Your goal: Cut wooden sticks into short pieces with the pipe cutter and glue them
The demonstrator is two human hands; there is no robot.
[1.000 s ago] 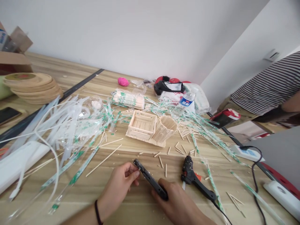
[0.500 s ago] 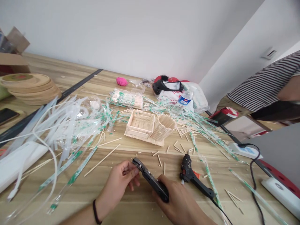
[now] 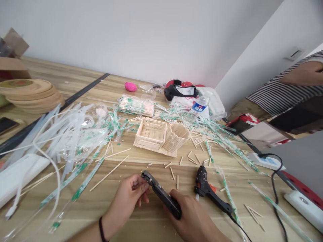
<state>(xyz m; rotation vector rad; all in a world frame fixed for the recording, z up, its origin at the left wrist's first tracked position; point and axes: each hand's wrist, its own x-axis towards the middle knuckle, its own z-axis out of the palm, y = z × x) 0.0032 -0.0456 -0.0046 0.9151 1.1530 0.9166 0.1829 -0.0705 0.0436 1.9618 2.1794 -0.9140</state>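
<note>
Black hand tool (image 3: 161, 195): we hold it over the near-middle part of the desk (image 3: 141, 222), its head slanting toward the far left corner.
Right hand (image 3: 193, 215): our fingers are clenched around the handles.
Left hand (image 3: 126, 198): our thumb and forefinger curl together right at the tool's head; we cannot tell whether anything is pinched between them.
Stick model (image 3: 161, 137): we see an open box and a curved part on one base, at the desk's middle, beyond both hands.
Glue gun (image 3: 205, 188): it lies just beside our right hand, nozzle toward the far edge.
Far edge: we have a pink ball (image 3: 130, 87), a wrapped stick bundle (image 3: 136, 105) and a bottle (image 3: 198, 108) near there.
Left edge: clear plastic strips (image 3: 68, 131), round wooden discs (image 3: 30, 95) and a phone (image 3: 7, 124) lie toward it.
Right edge: a person (image 3: 280, 89) in stripes is beyond it.
</note>
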